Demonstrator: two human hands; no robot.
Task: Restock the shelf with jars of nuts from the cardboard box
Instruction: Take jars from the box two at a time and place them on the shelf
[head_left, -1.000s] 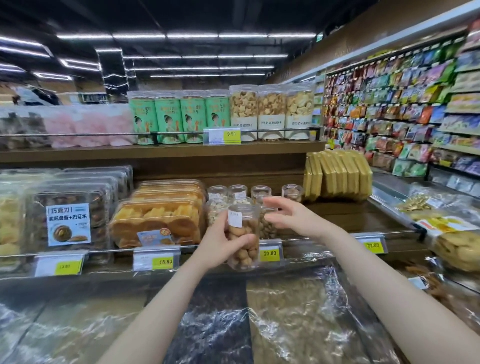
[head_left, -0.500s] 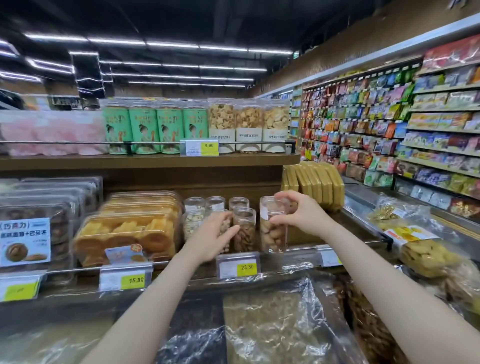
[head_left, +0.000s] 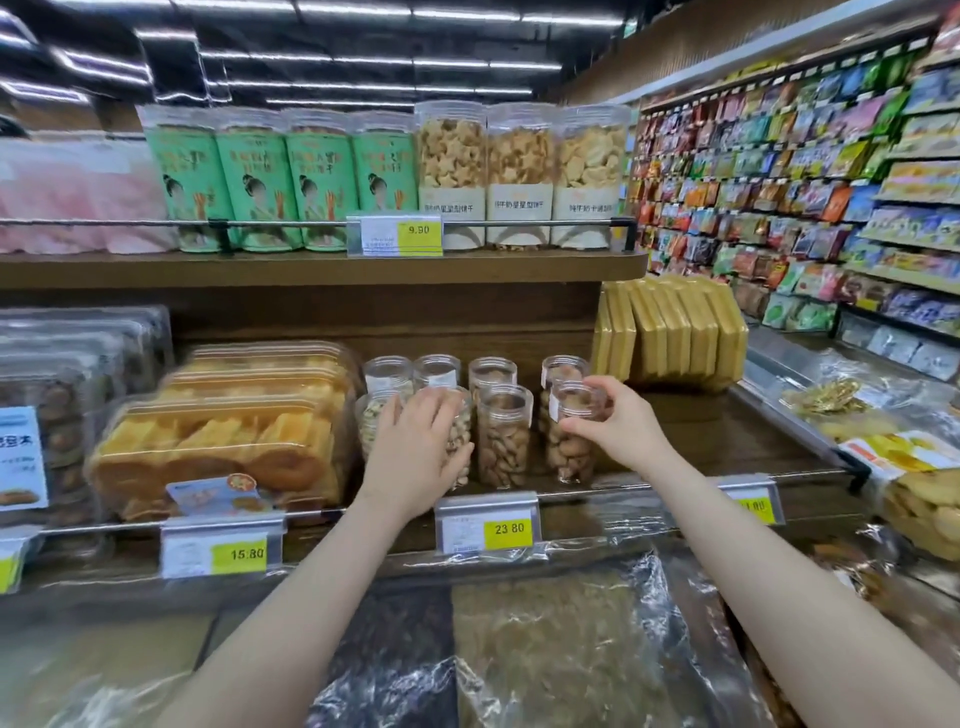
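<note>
In the head view, a clear round plastic jar of brown nuts is held by the right hand, whose fingers are curled around the jar's lid and upper wall; the jar stands at the right end of the front row on the dark wooden middle shelf. The left hand is laid flat against a second clear jar of paler nuts, fingers spread rather than closed, so a steadying push is judged more likely than a grip. Between the two a third jar of brown nuts stands free, and further jars are seen in a back row. The restocking is judged well advanced, several jars being already placed, though how many are left cannot be told (the cardboard box is not in view). Bare shelf is left to the right, up to the upright yellow packets; the front is bounded by a thin metal rail, and little room remains beside the orange biscuit tubs on the left.
</note>
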